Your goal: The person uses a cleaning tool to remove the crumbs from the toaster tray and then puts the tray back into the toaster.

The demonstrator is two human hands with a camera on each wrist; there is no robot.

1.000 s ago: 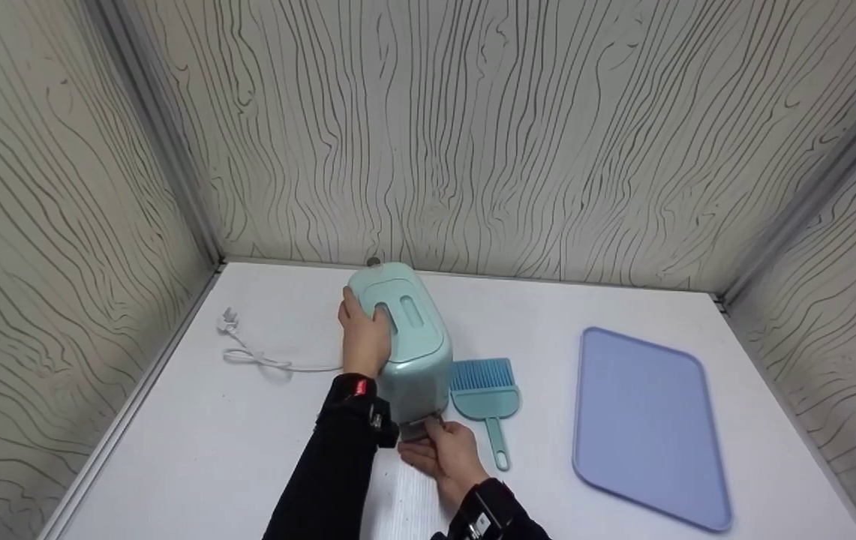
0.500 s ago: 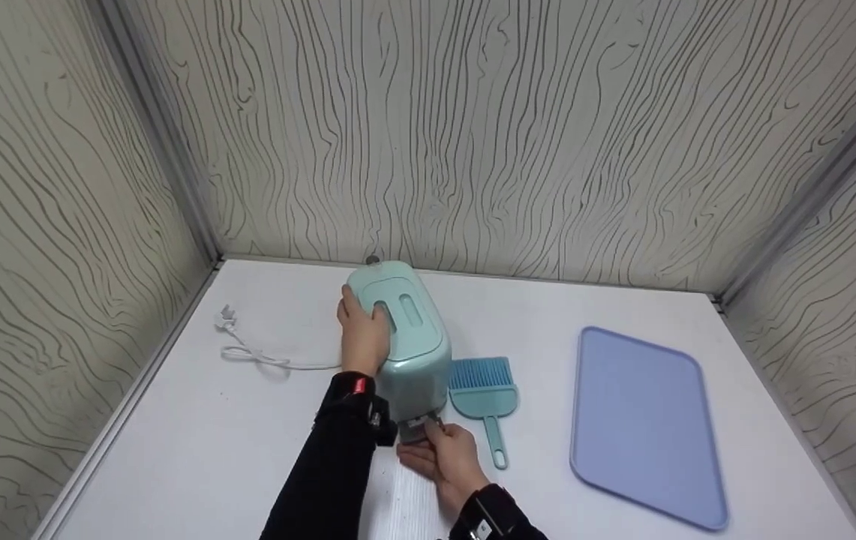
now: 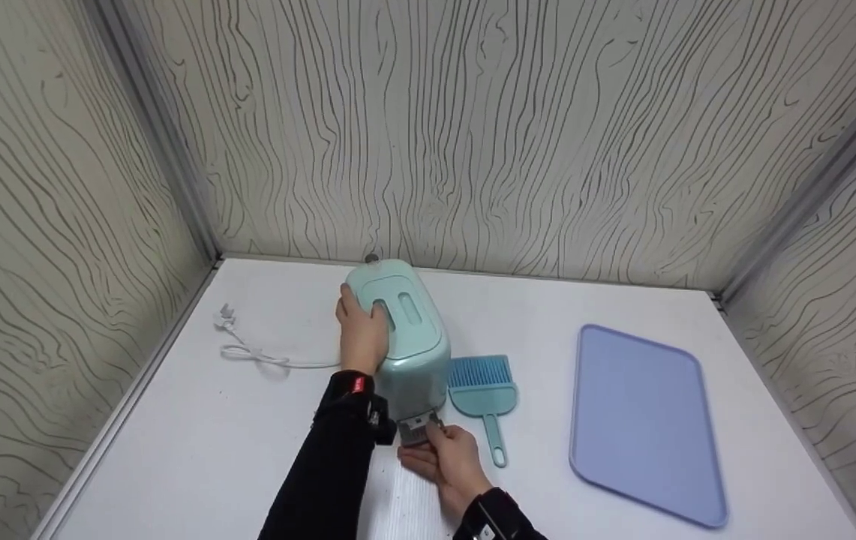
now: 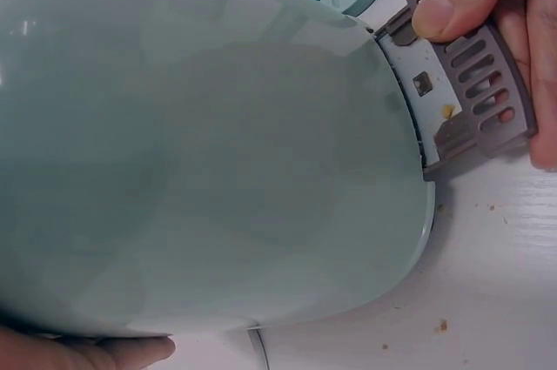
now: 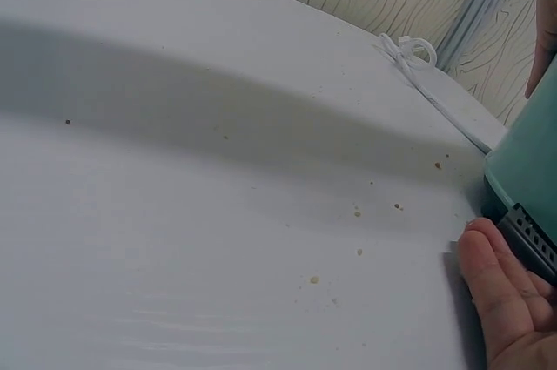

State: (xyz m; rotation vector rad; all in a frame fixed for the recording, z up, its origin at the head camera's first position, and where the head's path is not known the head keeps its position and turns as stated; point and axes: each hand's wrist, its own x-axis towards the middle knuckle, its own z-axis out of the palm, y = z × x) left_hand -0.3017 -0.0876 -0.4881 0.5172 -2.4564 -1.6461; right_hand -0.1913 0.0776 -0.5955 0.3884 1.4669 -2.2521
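Note:
A mint-green toaster [image 3: 416, 375] with a slotted lid [image 3: 416, 334] over its top stands left of the table's middle. My left hand [image 3: 362, 337] holds it by its left top edge, the thumb near a lid slot and the fingers down the side. At the toaster's near end, a grey crumb tray [image 4: 487, 83] sticks partly out, showing its slotted end and a few crumbs. My right hand [image 3: 454, 459] pinches that tray, thumb on top and the other fingers underneath. In the right wrist view, those fingers [image 5: 492, 274] lie below the tray's edge.
A teal brush [image 3: 485, 401] lies close to the toaster's right side. Farther right is a lavender tray [image 3: 649, 427]. The white cord with its plug [image 3: 226, 321] runs out to the left. Crumbs [image 5: 357, 213] dot the white table, and patterned walls [image 3: 443, 150] enclose it.
The crumb tray has slid a little farther out of the toaster toward me, with my right hand pinching it. The left hand keeps its place on the toaster.

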